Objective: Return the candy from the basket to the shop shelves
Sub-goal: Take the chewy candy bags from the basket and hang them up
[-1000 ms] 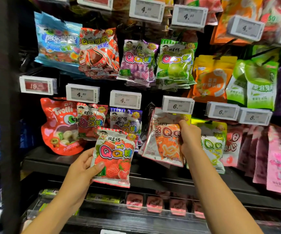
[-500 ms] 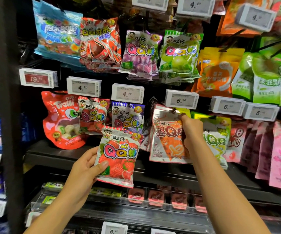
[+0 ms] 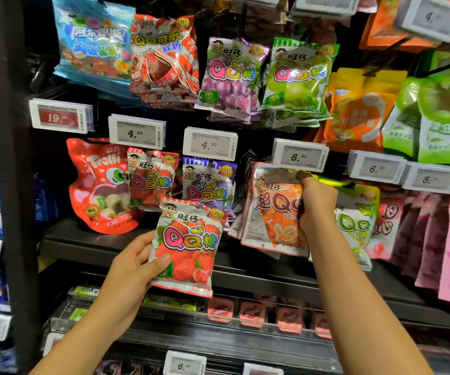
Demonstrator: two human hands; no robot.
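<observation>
My left hand [image 3: 130, 269] holds a strawberry QQ candy bag [image 3: 187, 246] by its lower left corner, in front of the middle shelf. Just above and behind it hang a matching strawberry QQ bag [image 3: 150, 181] and a purple QQ bag [image 3: 209, 185] on their pegs. My right hand [image 3: 316, 203] grips the top right of an orange cola-flavour QQ bag [image 3: 273, 212], which sits right under the 6.50 price tag [image 3: 299, 155] at its peg. The basket is out of view.
Rows of hanging candy bags fill the pegs above and to the right. A red Trolli bag [image 3: 98, 185] stands at the left. A black upright post [image 3: 10, 171] borders the left side. A lower shelf [image 3: 245, 309] holds small pink packs behind a clear rail.
The view has drifted closer to the shelf. My right hand has kept the orange bag up at the peg under the 6.50 tag. My left hand with the strawberry bag has barely shifted.
</observation>
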